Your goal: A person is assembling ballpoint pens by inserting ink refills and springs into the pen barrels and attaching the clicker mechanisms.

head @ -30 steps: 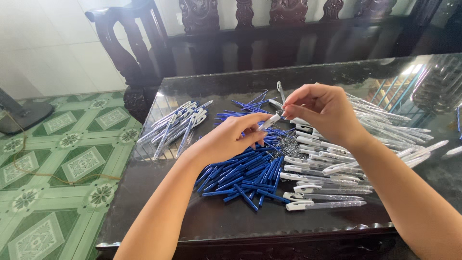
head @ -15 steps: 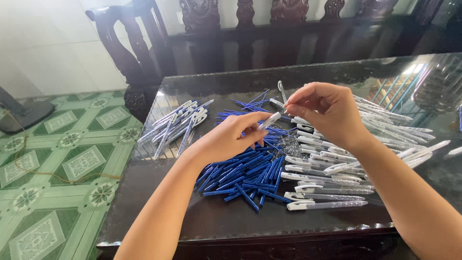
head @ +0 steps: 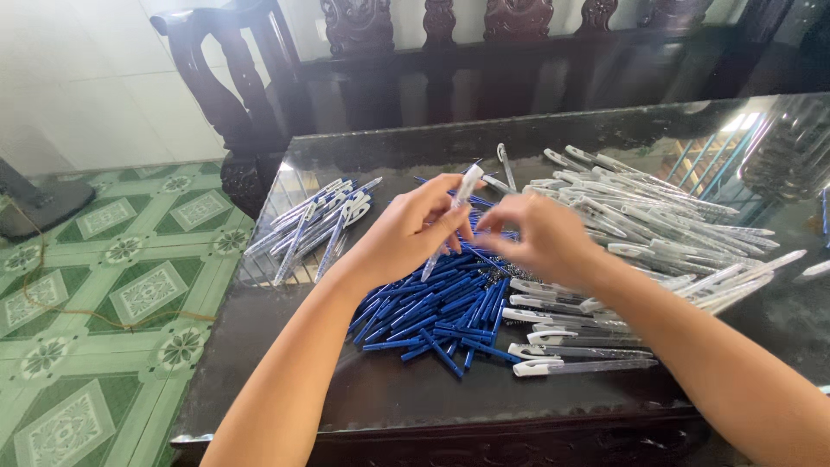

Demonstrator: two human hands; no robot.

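Note:
My left hand (head: 413, 232) grips a clear pen barrel with a white cap (head: 458, 203), held upright and tilted above the table. My right hand (head: 540, 238) is right beside it, fingers pinched together close to the barrel; what it holds is hidden. Under both hands lies a heap of blue pen refills (head: 441, 307). Empty white-capped clear barrels (head: 640, 220) spread to the right and in front of the heap. A bundle of finished pens with blue inside (head: 316, 225) lies at the left.
The dark glass-topped table (head: 285, 380) has its front edge near me. A carved dark wooden bench (head: 432, 52) stands behind it. Green patterned floor tiles (head: 104, 294) lie to the left, with a thin cord and a dark stand base (head: 35, 203).
My right hand has come down and left from above the barrels to beside my left hand. The barrel in my left hand has tipped up more upright.

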